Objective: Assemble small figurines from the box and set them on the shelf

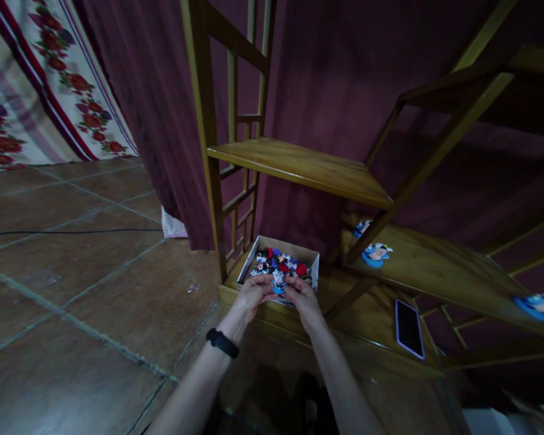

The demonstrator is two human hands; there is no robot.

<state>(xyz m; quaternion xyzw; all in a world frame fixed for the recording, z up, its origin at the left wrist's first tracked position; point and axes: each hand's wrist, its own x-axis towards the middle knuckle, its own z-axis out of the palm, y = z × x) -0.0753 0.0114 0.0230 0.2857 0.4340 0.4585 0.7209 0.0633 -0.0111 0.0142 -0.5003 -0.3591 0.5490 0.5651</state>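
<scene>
Between my two hands I hold a small figurine point(278, 283) with a white upper part and a blue base. The fingers of my left hand point(255, 290) grip it from the left, and those of my right hand point(301, 295) from the right. Just behind it is an open white cardboard box point(314, 269) on the lowest board of the shelf. Several small figurines point(281, 260) in red, black, white and blue lie crowded inside. My hands and the held figurine hide the front of the box.
Wooden shelf boards point(299, 163) and slanted posts surround the box. More blue-based figurines point(375, 255) stand on the right-hand shelf, one point(540, 305) near the picture's edge. A phone point(408, 329) lies on the lower board. A dark cable point(72, 232) crosses the tiled floor.
</scene>
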